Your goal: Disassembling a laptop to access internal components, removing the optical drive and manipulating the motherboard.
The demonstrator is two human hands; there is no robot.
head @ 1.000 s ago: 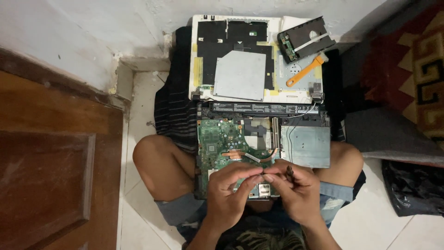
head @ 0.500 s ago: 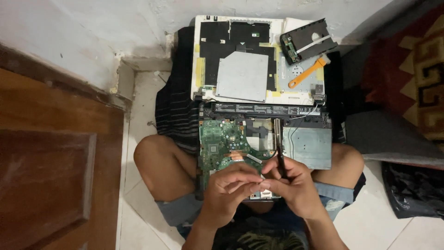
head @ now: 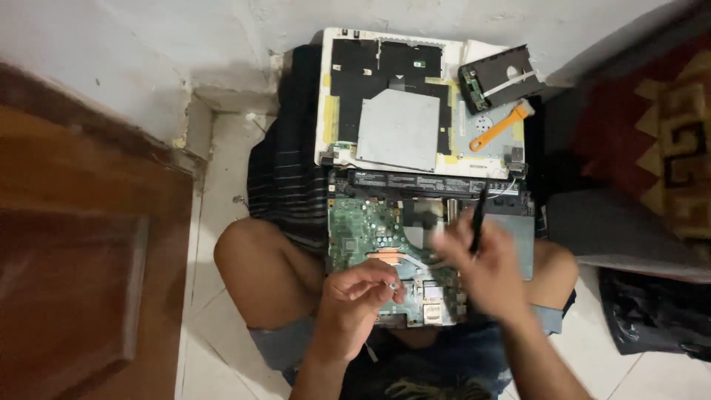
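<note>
Green laptop motherboard (head: 370,233), copper heat pipe fitted, is laid in its opened black chassis (head: 429,185) across the lap. A tiny screw is pinched in the left hand (head: 363,292); a slim black screwdriver (head: 478,218) is gripped by the blurred right hand (head: 485,270).

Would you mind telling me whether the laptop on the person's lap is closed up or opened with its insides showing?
Opened: the laptop has its green circuit board exposed, and a white cover panel lies apart beyond it.
</note>
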